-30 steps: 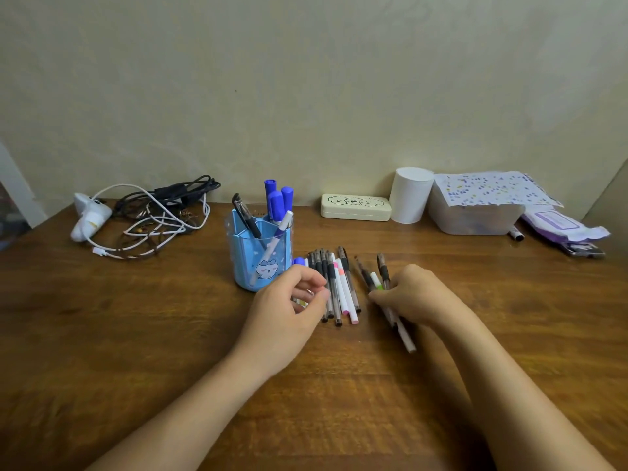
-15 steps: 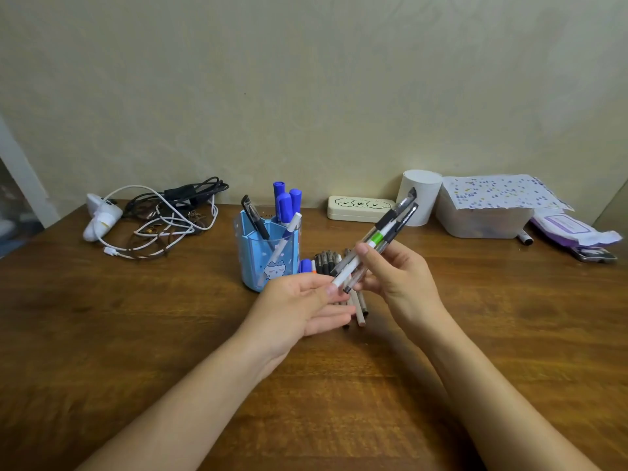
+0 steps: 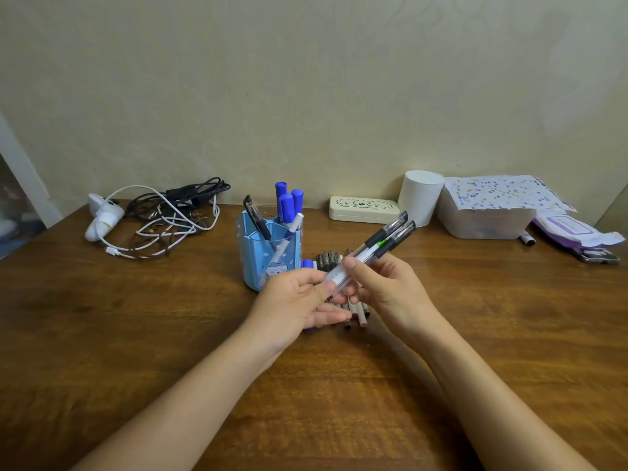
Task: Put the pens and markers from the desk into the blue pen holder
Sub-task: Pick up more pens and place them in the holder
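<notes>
A bundle of about 3 clear pens (image 3: 372, 253), black caps aimed up and to the right, is hanging in the air over the wooden desk (image 3: 102, 334), just right of the blue pen holder (image 3: 268, 256). The right hand (image 3: 387, 290) is gripping the bundle mid-barrel with thumb and fingers closed around it, while the left hand (image 3: 299, 300) is pinching the lower ends between thumb and fingers. Beneath the hands, a row of loose pens (image 3: 334, 261) is lying flat on the desk, partly hidden. The holder is standing upright and is already carrying 3 blue markers (image 3: 287, 202), a black pen (image 3: 256, 217) and a white pen (image 3: 287, 239). Farther out are lying tangled cables (image 3: 163, 219), a cream case (image 3: 363, 209), a white cylinder (image 3: 419, 197) and a plastic tub (image 3: 486, 222).
</notes>
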